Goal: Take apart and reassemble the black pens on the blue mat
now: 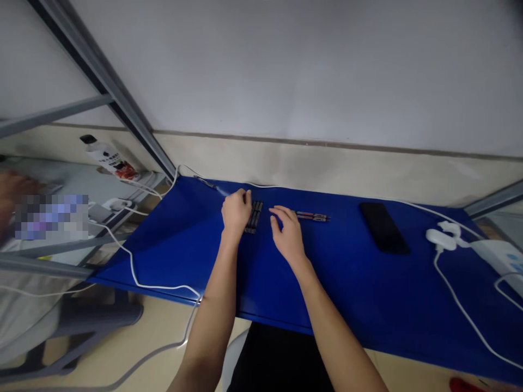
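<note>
My left hand (237, 211) is on the left-middle of the blue table, its fingers curled in and largely hidden; what they hold, if anything, cannot be made out. Just to its right lies a row of short dark sticks (256, 213), side by side, partly covered by the hand. My right hand (287, 231) hovers or rests farther right, thumb and fingers apart with nothing between them. Beyond its fingertips lie slim dark pens (314, 216) with reddish stripes, partly hidden by the fingers. A thin dark pen-like item (205, 182) lies near the back edge, left of my left hand.
A black phone (383, 227) lies on the blue table (347, 294) at right. Beyond it are a white charger (441, 238), cables and a white power strip (498, 258). Left, past the metal frame (122, 98), stand a bottle (111, 159) and another person's hand (16, 190).
</note>
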`<state>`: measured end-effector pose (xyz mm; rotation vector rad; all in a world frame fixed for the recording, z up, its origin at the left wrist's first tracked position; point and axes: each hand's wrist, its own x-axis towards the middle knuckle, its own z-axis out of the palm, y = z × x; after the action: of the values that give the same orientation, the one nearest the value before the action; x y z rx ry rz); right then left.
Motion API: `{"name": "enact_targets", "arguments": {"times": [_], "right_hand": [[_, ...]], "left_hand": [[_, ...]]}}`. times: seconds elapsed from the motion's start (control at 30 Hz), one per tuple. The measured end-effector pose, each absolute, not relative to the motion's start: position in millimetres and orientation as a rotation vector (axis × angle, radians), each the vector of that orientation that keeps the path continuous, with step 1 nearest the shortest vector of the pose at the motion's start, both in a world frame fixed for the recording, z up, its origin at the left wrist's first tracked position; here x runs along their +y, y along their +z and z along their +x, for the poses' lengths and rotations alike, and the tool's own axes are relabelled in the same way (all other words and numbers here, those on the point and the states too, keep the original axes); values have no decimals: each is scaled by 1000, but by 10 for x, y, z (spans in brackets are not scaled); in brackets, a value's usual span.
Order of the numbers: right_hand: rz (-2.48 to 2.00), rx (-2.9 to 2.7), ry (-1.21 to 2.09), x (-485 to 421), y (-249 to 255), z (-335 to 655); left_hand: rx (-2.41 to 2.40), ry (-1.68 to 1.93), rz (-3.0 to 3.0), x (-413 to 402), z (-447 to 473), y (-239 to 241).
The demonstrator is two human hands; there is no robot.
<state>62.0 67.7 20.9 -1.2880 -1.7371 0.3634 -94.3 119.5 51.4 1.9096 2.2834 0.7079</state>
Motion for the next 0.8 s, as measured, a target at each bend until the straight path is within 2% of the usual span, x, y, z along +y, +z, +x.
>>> {"name": "enact_targets", "arguments": {"times": [0.1, 0.27, 0.37, 0.57, 0.8], "right_hand": [[-1373, -1720, 245, 718, 286, 886], [-1645, -2036, -84, 669, 255, 1461], [-1605, -2223, -229, 604, 158, 1717], [-1512, -2221, -208, 571, 69, 1919], [-1548, -2210, -106, 607, 120, 2007]], "left_hand": [[2020, 734, 2161, 1127, -723, 556], [1609, 605, 2408, 1009, -299, 459], [1486, 576, 2541, 959, -118, 343], [1347, 645, 2798, 912, -26, 251], [1287, 537, 2847, 894, 46, 180]]}}
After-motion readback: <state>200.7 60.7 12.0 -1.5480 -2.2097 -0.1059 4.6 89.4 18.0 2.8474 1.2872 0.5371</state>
